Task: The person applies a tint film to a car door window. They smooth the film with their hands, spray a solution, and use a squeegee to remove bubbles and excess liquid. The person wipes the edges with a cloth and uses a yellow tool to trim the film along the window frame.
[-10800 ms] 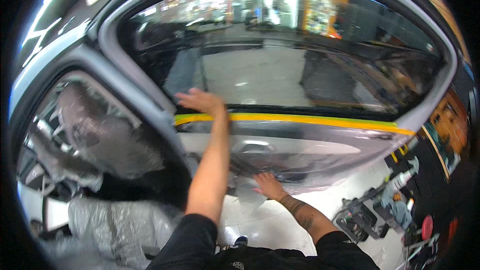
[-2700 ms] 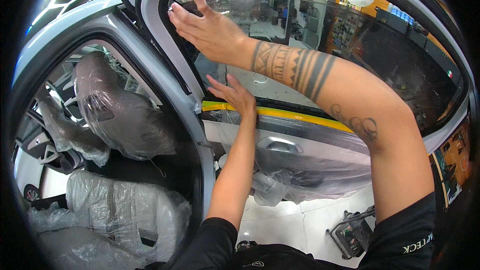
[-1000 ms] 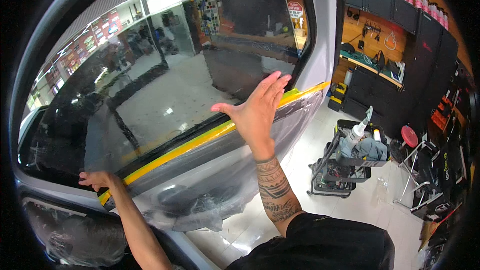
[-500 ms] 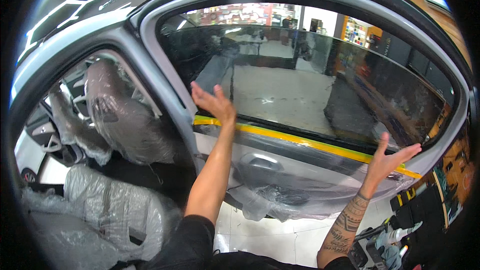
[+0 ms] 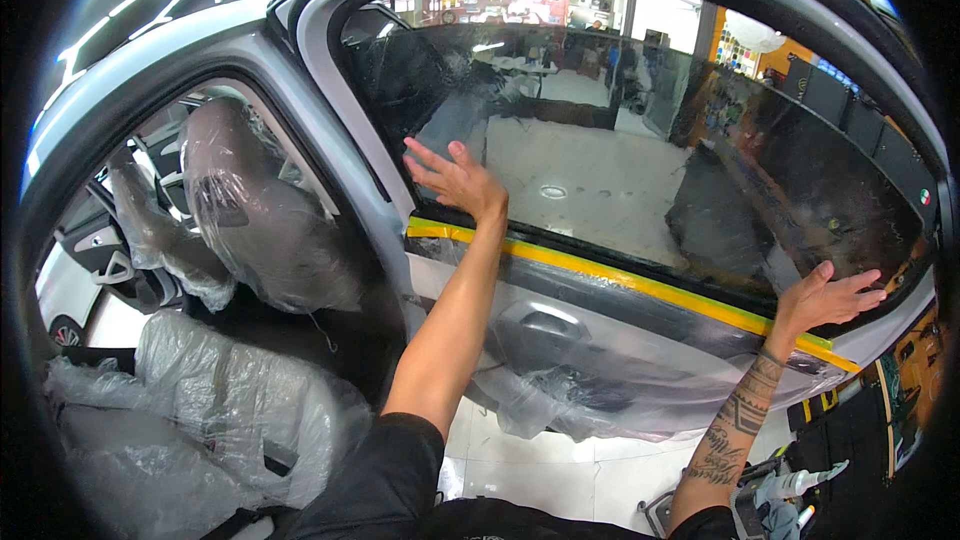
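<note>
A car door stands open, its window glass [image 5: 590, 15] covered over most of its height by a dark sheet of film [image 5: 590, 165]; a lighter strip of bare glass runs along the top. My left hand [image 5: 458, 182] is open, fingers spread, at the window's lower left corner. Over the lower right corner, my right hand [image 5: 825, 300] is likewise open with its fingers apart. Neither hand holds anything; whether the fingertips touch the film I cannot tell. Yellow tape [image 5: 640, 285] runs along the sill below the glass, with clear plastic sheeting [image 5: 560, 390] hanging over the door panel beneath.
Plastic covers the front seat [image 5: 225, 170] and the rear seat [image 5: 215, 400] at left. The door frame [image 5: 345, 130] rises beside my left hand. At lower right, a spray bottle [image 5: 800, 482] sits among other gear. White floor tiles [image 5: 540, 470] show below the door.
The whole view has shifted slightly. Both hands stay open near the window's lower corners; the right hand's fingers now point more sideways, toward the frame.
</note>
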### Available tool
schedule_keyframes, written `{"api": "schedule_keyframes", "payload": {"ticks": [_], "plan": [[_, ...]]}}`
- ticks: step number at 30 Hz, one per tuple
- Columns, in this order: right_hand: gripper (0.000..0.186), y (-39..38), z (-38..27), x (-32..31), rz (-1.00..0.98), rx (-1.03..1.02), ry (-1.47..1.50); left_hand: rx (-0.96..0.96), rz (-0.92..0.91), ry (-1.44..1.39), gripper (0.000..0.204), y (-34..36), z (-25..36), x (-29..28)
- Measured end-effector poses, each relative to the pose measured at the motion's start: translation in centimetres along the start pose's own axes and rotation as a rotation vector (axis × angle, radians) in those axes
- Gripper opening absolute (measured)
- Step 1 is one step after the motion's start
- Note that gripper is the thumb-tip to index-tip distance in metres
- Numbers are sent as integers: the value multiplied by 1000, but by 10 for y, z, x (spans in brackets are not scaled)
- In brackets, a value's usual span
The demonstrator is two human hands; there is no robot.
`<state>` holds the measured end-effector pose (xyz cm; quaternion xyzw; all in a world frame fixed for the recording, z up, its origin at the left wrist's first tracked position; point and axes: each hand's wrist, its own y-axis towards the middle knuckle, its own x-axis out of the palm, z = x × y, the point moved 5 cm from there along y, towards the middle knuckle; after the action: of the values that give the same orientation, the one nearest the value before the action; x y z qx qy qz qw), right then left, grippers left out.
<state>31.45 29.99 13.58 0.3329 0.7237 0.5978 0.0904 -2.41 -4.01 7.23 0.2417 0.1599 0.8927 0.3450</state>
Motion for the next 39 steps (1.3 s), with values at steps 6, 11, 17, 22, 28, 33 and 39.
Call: {"api": "schedule_keyframes", "payload": {"ticks": [6,11,17,22,28,33,39], "plan": [[87,2,-1,-1,10,2,25,-57,-27,3,66,-5,-2,-4],[87,5,2,-1,18,-12,40,-99,-39,13,65,-12,-11,-3],[86,4,0,-1,5,-11,35,-84,-31,16,66,-10,-11,-7],[82,8,6,-5,5,-48,-7,570,17,9,63,6,68,-30],[80,5,1,-5,-33,-30,32,198,-101,-111,67,78,112,-32],[81,3,5,-3,-73,-27,19,225,-122,-22,69,84,106,-30],[84,6,6,-4,-94,-56,20,-102,-98,-43,70,101,109,-19]]}}
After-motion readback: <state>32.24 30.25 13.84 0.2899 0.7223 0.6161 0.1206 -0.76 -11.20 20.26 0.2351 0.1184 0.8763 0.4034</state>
